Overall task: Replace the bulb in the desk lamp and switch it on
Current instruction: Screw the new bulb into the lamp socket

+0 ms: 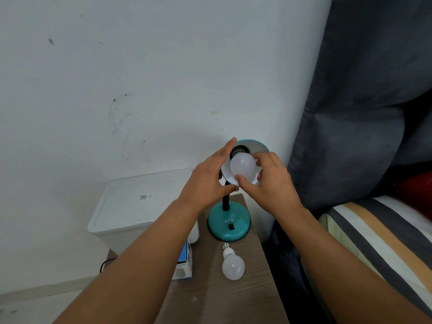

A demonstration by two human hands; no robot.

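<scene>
Brown wood-grain tabletop (pixel 217 298) nearest the viewer, carrying 1 loose bulb (pixel 233 265) lying on its side, screw cap pointing away toward the lamp base (pixel 229 224). Cannot tell whether this one is the old or the new. Blue-and-white carton (pixel 184 263) stands at the table's left edge, partly behind the left forearm. Teal base sits just beyond the loose bulb; black rocker switch (pixel 231 227) on its near face, untouched, no glow from the lamp.

Further back, approx. above the base, the shade (pixel 254 146) tilts its open mouth toward the viewer. 2nd bulb (pixel 243 167) sits inside it, globe end facing out, cap end aimed at the dark socket (pixel 238 150); seating depth not visible. Right hand (pixel 268 181) pinches the globe, thumb on its lower edge, fingers curled round the right side. Left hand (pixel 205 181) wraps the shade's left rim, fingers over the top edge, thumb below, bracing it.

Key relation: bulb's long axis runs in line w/ the socket, away from the right-hand grip and slightly up. Right hand is the working hand; left only steadies. Judged step: threading the bulb, direction of turn not determinable. Switch-on not yet done.

Behind: white lidded bin (pixel 131 206) to the left, white wall (pixel 140 66), grey curtain (pixel 362 90) right, striped bedding (pixel 374 230).
</scene>
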